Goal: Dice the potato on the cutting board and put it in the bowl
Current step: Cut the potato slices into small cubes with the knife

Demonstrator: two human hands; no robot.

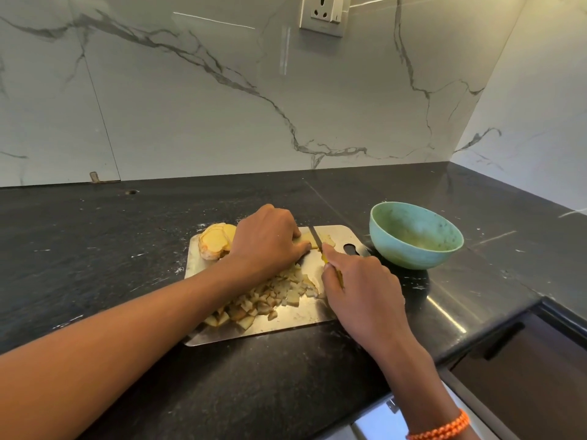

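A steel cutting board (305, 315) lies on the dark counter. My left hand (266, 241) grips a stack of yellow potato strips (306, 240) at the board's far side. My right hand (359, 287) holds a yellow-handled knife (316, 238), and its blade stands across the strips just beside my left fingertips. A heap of diced potato (270, 296) covers the middle and near left of the board. Uncut potato slices (216, 241) are piled at the board's far left corner. The green bowl (413, 236) stands to the right of the board, apparently without potato in it.
A marble backsplash rises behind the counter, with a wall socket (322, 14) high up. The black counter (95, 249) stretches left. A sink edge (508, 360) and drop-off lie at the near right. The board's hanging hole (351, 248) faces the bowl.
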